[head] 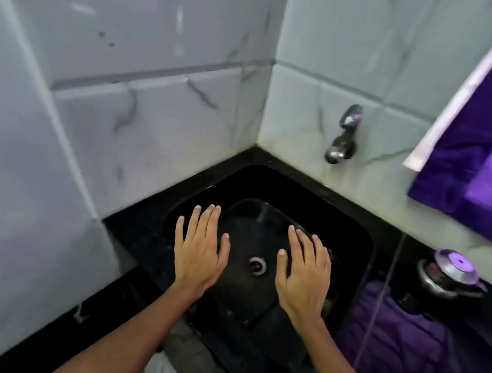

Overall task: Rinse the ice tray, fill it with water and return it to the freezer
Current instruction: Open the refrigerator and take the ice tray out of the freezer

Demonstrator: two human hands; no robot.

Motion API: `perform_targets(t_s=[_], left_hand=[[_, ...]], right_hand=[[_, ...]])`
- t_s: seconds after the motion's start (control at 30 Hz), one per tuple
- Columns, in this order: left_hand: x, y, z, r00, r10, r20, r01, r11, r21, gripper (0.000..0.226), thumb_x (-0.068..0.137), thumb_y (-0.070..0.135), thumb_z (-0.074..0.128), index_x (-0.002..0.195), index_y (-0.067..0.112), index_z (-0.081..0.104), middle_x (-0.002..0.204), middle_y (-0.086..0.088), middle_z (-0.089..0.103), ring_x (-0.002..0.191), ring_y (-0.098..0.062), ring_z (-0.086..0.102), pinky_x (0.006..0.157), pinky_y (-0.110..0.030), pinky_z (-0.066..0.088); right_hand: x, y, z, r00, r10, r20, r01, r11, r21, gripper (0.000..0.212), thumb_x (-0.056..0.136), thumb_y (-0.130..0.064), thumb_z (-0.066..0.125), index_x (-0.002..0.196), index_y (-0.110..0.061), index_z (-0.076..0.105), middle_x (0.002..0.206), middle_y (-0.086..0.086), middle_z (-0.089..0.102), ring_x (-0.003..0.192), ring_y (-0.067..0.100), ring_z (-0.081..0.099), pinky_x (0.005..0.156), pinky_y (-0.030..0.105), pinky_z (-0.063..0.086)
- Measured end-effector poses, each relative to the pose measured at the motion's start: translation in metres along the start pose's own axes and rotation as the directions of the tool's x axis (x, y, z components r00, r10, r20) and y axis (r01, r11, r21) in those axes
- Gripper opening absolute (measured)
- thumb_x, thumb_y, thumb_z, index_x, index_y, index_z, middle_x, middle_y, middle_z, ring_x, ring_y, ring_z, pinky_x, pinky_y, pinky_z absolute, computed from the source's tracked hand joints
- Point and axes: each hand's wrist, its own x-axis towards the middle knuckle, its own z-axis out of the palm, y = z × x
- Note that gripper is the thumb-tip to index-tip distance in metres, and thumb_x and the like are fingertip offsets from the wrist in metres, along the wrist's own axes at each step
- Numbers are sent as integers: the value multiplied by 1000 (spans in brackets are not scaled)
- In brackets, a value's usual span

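No ice tray anywhere in frame, only left hand (199, 250) and right hand (305, 274) flat, released, grasping nothing over black sink (362, 230) at lower centre, tap (342, 139) above: risk of delay hunting for it.

Two bare forearms enter from the bottom of the frame, no sleeves showing. The left hand (199, 250) and right hand (305, 271) wear no rings, watch or gloves; fingernails are short.

Head camera looks steeply down, close over the sink (356, 229).
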Motion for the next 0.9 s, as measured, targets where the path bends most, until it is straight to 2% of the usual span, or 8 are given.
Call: perform_targets(t_s=[0.1,0.23,0.33,0.43,0.57,0.63,0.77,0.9], left_hand=[[-23,-22,-11,992,-118,-36,120,991,59,54,87,36,39,133,9,50,134,-5,56,130,-27,47,108,-45,20],[-71,-67,-32,948,-314,-44,317,928,195,53,88,38,37,134,11,48,134,-5,56,129,-26,47,108,-47,26],[-114,-100,-56,891,-445,-92,452,844,290,52,88,37,38,133,12,47,132,-6,57,128,-27,49,107,-47,27],[-159,-122,-84,813,-559,-162,577,739,347,52,88,37,40,131,10,51,131,-6,58,127,-27,50,106,-45,23],[-231,-141,-123,663,-700,-266,738,549,393,52,88,36,40,133,10,49,131,-6,58,128,-27,49,107,-44,22],[-273,-141,-143,550,-774,-315,818,423,389,52,88,35,40,133,10,49,133,-6,57,129,-27,48,107,-44,21],[-359,-130,-180,338,-842,-420,913,185,364,53,87,36,38,130,9,51,132,-5,58,127,-26,50,106,-45,22],[-442,-107,-215,153,-839,-522,948,-25,317,52,87,35,37,130,9,50,130,-6,59,125,-29,51,105,-45,22]], right_hand=[[-10,-23,13,995,-90,49,83,989,125,46,95,-36,39,135,-19,52,130,1,60,129,26,47,107,44,35],[-30,-72,35,950,-293,109,251,922,294,44,95,-34,41,133,-17,54,129,2,61,129,25,46,108,42,33],[-53,-116,45,879,-460,126,370,825,428,45,95,-33,40,134,-16,54,130,2,60,129,26,46,108,41,31],[-84,-158,48,787,-592,175,426,726,540,45,94,-34,39,134,-17,54,131,2,60,129,26,46,108,41,31],[-131,-206,42,636,-735,236,460,607,648,47,94,-36,37,134,-18,53,131,2,60,129,27,47,109,39,26],[-158,-227,34,544,-805,237,478,530,700,47,94,-36,36,134,-18,53,130,2,60,128,27,47,109,40,29],[-215,-259,9,376,-910,175,509,360,782,48,93,-36,36,133,-17,55,127,2,62,126,28,49,108,40,29],[-283,-281,-31,224,-972,66,506,174,845,46,93,-34,36,131,-17,57,126,1,63,125,27,50,108,38,25]])
